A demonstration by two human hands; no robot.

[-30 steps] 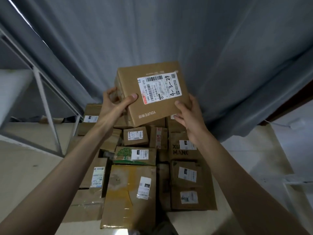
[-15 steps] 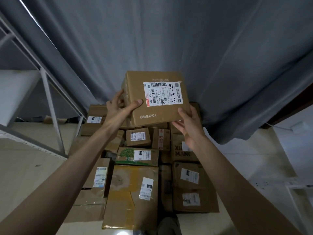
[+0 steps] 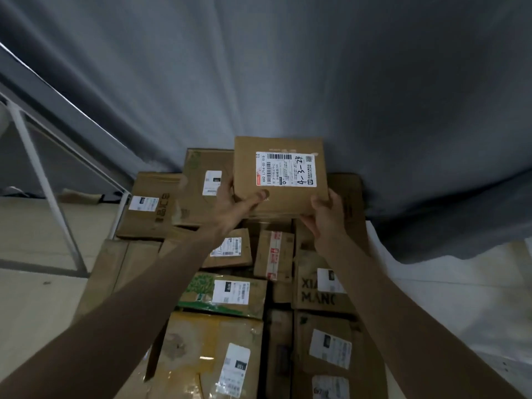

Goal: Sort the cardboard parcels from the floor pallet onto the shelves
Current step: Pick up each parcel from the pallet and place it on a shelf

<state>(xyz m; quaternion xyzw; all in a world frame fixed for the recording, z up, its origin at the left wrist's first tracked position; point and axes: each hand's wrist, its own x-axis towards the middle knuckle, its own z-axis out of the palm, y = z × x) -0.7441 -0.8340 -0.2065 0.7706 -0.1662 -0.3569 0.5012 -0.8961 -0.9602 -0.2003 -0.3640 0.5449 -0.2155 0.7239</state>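
Note:
I hold a flat square cardboard parcel (image 3: pixel 290 200) above the far end of the pile, its white label with handwritten "4-3-24" facing me. My left hand (image 3: pixel 234 204) grips its lower left corner, thumb on the top face. My right hand (image 3: pixel 324 218) grips the lower right edge with the thumb on top and the fingers underneath. Below lie several cardboard parcels on the floor: a box with a green tree print (image 3: pixel 227 295), a yellowish taped box (image 3: pixel 201 355) and a box marked "XIA MANG" (image 3: pixel 319 295).
A grey curtain (image 3: pixel 288 76) hangs behind the pile. A white metal shelf frame (image 3: pixel 43 180) stands at the left over a pale floor (image 3: pixel 34 306). White sheeting (image 3: pixel 460 298) covers the floor at the right.
The parcel has dropped lower in view and moved further from me, over the far boxes. It has turned so its label sits square. Both hands kept their grip.

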